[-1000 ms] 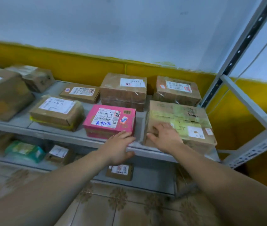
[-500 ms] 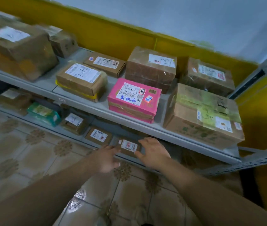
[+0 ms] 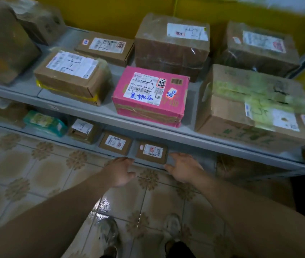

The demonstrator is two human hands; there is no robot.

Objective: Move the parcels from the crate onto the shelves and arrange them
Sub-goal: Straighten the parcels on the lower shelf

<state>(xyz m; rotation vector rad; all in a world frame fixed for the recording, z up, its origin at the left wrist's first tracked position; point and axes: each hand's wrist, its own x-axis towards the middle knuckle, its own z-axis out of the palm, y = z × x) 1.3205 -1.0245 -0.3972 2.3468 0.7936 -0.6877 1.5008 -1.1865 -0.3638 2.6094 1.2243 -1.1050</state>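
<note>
1. Two hands are reaching lower than a second ago; they have dropped from the upper shelf [image 3: 92, 113] to the lower shelf [image 3: 187, 148].
2. Left hand [image 3: 119, 171] and right hand [image 3: 182, 169] are hanging open, fingers loose, gripping nothing; they are flanking a small box [image 3: 151, 152] lying at the lower shelf's front edge.
3. A pink box [image 3: 149, 98] on the upper shelf is showing a label reading "68" beside blue handwriting.

the left arm [image 3: 54, 211] and right arm [image 3: 250, 211], both bare, reach forward and down, converging from the lower corners. the left hand [image 3: 119, 171] is palm down, fingers relaxed and slightly bent, thumb toward the other hand. the right hand [image 3: 184, 169] is also palm down, fingers loosely spread, thumb out to the left. the hands are apart, roughly level, and neither holds anything.
</note>
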